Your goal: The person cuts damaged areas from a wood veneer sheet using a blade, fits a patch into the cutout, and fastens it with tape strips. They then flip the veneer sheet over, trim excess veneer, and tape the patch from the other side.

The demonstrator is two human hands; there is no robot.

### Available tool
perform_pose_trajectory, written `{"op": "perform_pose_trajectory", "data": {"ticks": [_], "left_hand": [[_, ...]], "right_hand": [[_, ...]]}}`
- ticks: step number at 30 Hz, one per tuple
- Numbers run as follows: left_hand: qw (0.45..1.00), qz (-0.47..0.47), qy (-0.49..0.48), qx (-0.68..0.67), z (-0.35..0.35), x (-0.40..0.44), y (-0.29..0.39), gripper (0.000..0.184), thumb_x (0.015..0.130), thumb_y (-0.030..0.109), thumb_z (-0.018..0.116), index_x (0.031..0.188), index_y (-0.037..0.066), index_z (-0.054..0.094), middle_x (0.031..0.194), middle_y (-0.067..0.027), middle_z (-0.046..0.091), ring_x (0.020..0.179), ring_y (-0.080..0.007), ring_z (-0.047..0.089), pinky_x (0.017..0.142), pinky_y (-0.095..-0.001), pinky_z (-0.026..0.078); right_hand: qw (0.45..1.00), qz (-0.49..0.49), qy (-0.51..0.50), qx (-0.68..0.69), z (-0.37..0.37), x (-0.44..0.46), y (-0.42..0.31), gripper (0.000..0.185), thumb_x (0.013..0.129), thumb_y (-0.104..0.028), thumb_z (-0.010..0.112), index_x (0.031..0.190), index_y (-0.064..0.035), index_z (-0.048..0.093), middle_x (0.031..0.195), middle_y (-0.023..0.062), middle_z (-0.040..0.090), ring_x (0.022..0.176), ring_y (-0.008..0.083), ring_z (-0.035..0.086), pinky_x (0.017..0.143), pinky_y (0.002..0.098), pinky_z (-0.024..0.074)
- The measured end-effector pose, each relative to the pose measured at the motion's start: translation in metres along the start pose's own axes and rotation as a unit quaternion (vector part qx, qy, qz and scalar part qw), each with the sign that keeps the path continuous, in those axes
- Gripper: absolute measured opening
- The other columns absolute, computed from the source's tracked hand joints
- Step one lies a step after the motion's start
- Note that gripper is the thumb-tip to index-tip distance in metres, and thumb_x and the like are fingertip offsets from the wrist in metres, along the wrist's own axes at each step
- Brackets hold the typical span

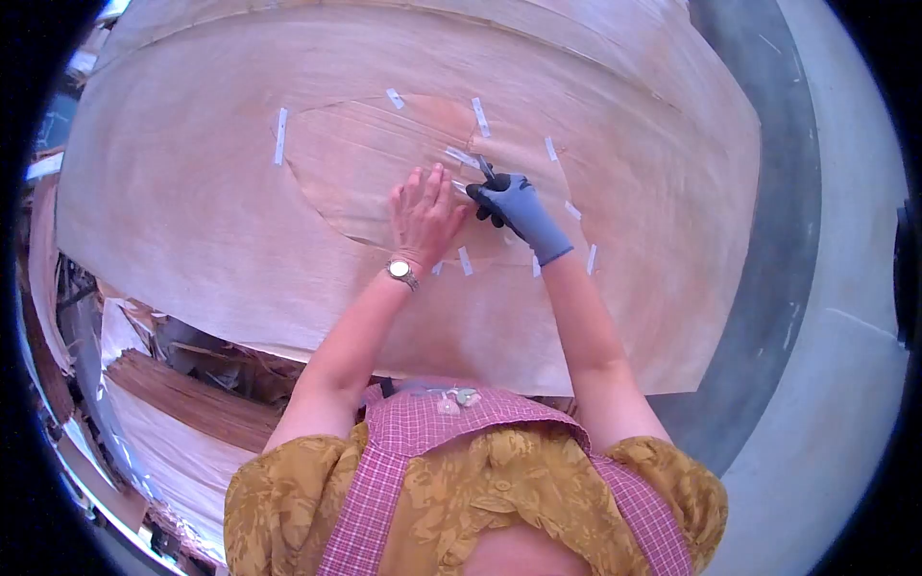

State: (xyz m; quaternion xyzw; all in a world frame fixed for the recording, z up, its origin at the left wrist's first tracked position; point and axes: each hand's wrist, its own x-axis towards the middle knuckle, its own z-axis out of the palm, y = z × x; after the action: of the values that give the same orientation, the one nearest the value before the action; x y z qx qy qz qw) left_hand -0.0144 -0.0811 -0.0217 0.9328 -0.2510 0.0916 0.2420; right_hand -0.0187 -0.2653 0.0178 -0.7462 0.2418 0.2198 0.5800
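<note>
My bare left hand point(424, 216), a watch point(400, 271) at its wrist, lies flat with fingers spread on a thin sheet of wood veneer point(202, 202). Close beside it, my right hand point(514, 209) wears a blue-grey glove with black fingers. Those fingers are closed around a dark, slim utility knife point(486, 169), its tip near a strip of white tape point(462, 156). Under both hands is an oval veneer patch point(355, 158) with a visible seam. Several short tape strips, one at the left end point(279, 136), sit around the patch.
Torn, stacked veneer scraps point(192, 394) lie below the sheet's left front edge. Grey floor point(816, 288) runs along the right side. The sheet's near edge is close to my checked apron point(461, 418). Folds cross the sheet's far part.
</note>
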Motion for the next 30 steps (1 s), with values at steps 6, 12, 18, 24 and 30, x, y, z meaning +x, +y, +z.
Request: {"op": "perform_pose_trajectory", "data": {"ticks": [6,12,18,24,30], "left_hand": [[1.000,-0.012,-0.022,0.013,-0.005,-0.005,0.006,0.060,0.083,0.034,0.070,0.135,0.008,0.054,0.141,-0.0071,0.050,0.131,-0.0279,0.042,0.107,-0.0473,0.030],[0.999,-0.010,-0.027,0.014,-0.006,-0.006,0.009,0.059,0.085,0.033,0.067,0.136,0.007,0.052,0.141,-0.0088,0.050,0.132,-0.0295,0.041,0.110,-0.0477,0.029],[0.999,-0.027,-0.018,-0.022,-0.007,-0.005,0.010,0.057,0.087,0.028,0.064,0.139,0.008,0.050,0.142,-0.0092,0.049,0.133,-0.0298,0.041,0.110,-0.0471,0.028],[0.999,0.019,-0.033,-0.011,-0.004,-0.017,0.013,0.057,0.088,0.029,0.063,0.141,0.012,0.049,0.142,-0.0089,0.049,0.134,-0.0295,0.040,0.113,-0.0475,0.026],[0.998,0.020,-0.054,-0.013,-0.006,-0.015,0.015,0.060,0.088,0.034,0.065,0.143,0.017,0.048,0.144,-0.0084,0.047,0.135,-0.0309,0.039,0.114,-0.0526,0.023]], "right_hand": [[1.000,-0.002,-0.007,0.026,-0.004,0.005,0.016,0.029,0.086,-0.032,0.074,0.080,-0.0036,0.072,0.066,0.0046,0.068,0.051,0.0103,0.057,0.046,0.0262,0.0419],[0.999,-0.009,0.011,0.047,-0.002,0.002,0.014,0.026,0.085,-0.029,0.076,0.082,-0.0034,0.073,0.067,0.0044,0.068,0.052,0.0103,0.057,0.047,0.0255,0.0416],[0.999,0.000,0.021,0.044,-0.001,0.011,0.022,0.028,0.085,-0.032,0.075,0.084,-0.0043,0.073,0.067,0.0026,0.067,0.052,0.0092,0.056,0.047,0.0246,0.0404],[0.999,0.009,0.013,0.032,-0.001,0.009,0.018,0.030,0.084,-0.035,0.075,0.086,-0.0056,0.073,0.067,0.0020,0.066,0.052,0.0085,0.055,0.046,0.0240,0.0396],[0.999,-0.013,0.023,0.040,0.000,0.012,0.028,0.026,0.086,-0.032,0.074,0.087,-0.0064,0.073,0.067,0.0020,0.066,0.052,0.0087,0.055,0.046,0.0248,0.0405]]}}
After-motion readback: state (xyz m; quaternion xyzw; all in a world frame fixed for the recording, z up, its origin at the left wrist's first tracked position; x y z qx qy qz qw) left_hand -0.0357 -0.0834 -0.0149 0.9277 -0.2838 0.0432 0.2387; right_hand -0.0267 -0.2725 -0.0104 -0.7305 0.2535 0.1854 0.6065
